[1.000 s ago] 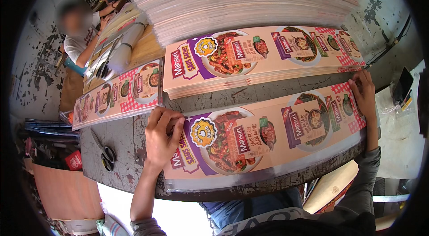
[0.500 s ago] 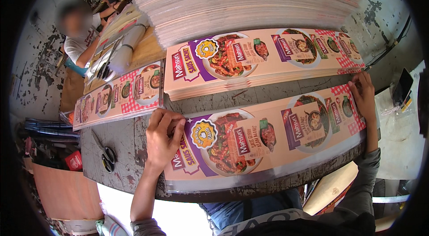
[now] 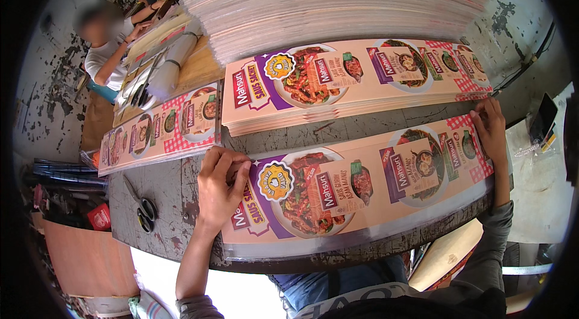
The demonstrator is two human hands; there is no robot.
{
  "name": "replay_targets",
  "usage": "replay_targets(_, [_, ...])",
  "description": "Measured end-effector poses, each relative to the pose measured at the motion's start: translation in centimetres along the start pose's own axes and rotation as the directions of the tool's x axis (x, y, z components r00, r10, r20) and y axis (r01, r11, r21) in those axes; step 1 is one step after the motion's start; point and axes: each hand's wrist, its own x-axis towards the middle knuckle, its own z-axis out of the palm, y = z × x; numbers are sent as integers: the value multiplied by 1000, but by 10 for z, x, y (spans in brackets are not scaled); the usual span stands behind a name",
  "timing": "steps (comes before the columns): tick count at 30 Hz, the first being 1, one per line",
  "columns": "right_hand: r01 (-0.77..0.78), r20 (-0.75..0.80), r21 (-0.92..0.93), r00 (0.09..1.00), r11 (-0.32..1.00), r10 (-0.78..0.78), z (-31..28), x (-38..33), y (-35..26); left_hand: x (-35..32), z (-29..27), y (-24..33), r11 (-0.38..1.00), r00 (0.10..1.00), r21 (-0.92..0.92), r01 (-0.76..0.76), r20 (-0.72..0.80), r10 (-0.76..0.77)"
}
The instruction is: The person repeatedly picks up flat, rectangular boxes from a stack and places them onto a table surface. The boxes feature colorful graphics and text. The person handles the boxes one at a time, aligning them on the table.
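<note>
Glossy printed cardboard, a long pink and purple sheet with food pictures (image 3: 356, 195), lies flat on the grey worn bench (image 3: 169, 198) between both hands. The left hand (image 3: 220, 189) pinches the sheet's near left end with curled fingers; the right hand (image 3: 490, 129) presses flat on its far right end. Beyond the hands sits a thick stack of matching printed sheets (image 3: 356, 86), with a taller pale pile (image 3: 338, 2) behind. Black scissors (image 3: 142, 205) lie just left of the left hand. Squaring this sheet well likely means keeping both ends held evenly.
</note>
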Motion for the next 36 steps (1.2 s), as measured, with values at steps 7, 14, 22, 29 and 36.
replay_targets(7, [2,-4,-15,1000,1000,-2,0,0,-1,1,0,0,1000,1000,0,-5,5,5])
replay_targets(14, [-4,0,-40,1000,999,4,-4,0,0,2,0,-1,1000,1000,6,-19,11,19])
replay_targets(22, [7,2,-24,1000,1000,-7,0,-1,0,0,-1,1,1000,1000,9,-10,4,10])
replay_targets(29, [20,-1,-15,1000,1000,-20,2,-2,3,1,-1,2,999,999,13,-33,3,33])
replay_targets(36, [0,8,-13,1000,1000,0,0,-1,4,1,-2,2,1000,1000,11,-27,6,27])
